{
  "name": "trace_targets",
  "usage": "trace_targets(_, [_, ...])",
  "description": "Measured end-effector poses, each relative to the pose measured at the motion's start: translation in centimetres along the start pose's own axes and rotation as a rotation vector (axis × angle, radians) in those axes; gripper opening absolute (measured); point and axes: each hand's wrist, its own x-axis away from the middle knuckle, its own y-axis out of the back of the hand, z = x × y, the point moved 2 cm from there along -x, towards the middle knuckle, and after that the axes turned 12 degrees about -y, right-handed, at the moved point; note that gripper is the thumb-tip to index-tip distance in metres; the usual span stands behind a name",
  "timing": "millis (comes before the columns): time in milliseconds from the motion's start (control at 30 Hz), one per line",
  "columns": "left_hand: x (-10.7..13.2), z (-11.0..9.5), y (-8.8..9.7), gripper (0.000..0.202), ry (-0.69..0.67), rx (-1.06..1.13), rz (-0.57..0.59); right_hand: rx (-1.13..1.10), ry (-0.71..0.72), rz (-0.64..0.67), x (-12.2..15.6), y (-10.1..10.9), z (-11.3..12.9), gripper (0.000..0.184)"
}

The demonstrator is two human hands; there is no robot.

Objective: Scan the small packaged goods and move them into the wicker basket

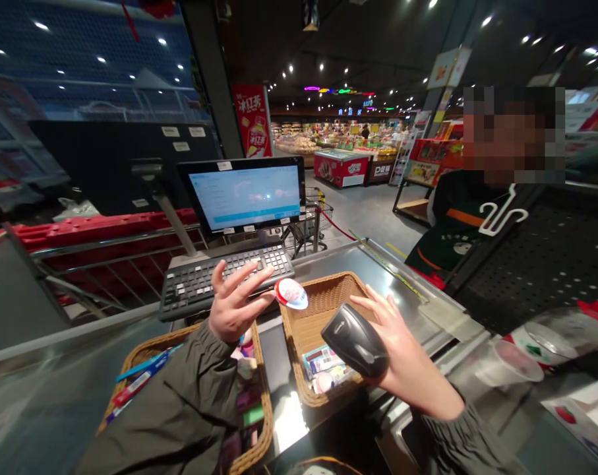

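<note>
My left hand (237,305) is raised over the keyboard, and a small round pot with a red-rimmed white lid (291,293) sits at its fingertips, apparently pinched there. My right hand (395,343) grips a black handheld barcode scanner (355,340) above a wicker basket (299,343). Several small packaged goods lie in that basket's near end, below the scanner. A second wicker basket (264,422) lies below my left forearm, holding several packaged items, partly hidden by my sleeve.
A black keyboard (227,280) and a lit monitor (244,194) stand ahead on the steel checkout counter (392,277). A person in a dark uniform (457,231) stands to the right, beside a perforated black panel. A clear plastic cup (509,363) lies at right.
</note>
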Motion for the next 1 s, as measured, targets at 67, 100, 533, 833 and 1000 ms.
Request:
trace_targets(67, [0.4, 0.1, 0.7, 0.01, 0.009, -0.002, 0.006, -0.002, 0.013, 0.001, 0.1, -0.2, 0.6, 0.045])
trace_targets(100, [0.7, 0.1, 1.0, 0.01, 0.011, -0.001, 0.011, -0.004, 0.018, 0.003, 0.2, -0.3, 0.9, 0.044])
trace_targets(533, [4.8, 0.9, 6.8, 0.011, 0.072, -0.057, 0.032, -0.025, 0.119, 0.019, -0.7, -1.8, 5.8, 0.043])
trace_targets(833, [6.8, 1.5, 10.9, 0.008, 0.1, -0.141, 0.058, -0.034, 0.187, 0.046, -1.7, -3.0, 8.6, 0.044])
trace_targets(1000, [7.9, 1.6, 12.5, 0.01, 0.12, -0.157, 0.086, -0.054, 0.244, 0.067, -2.4, -3.4, 9.9, 0.046])
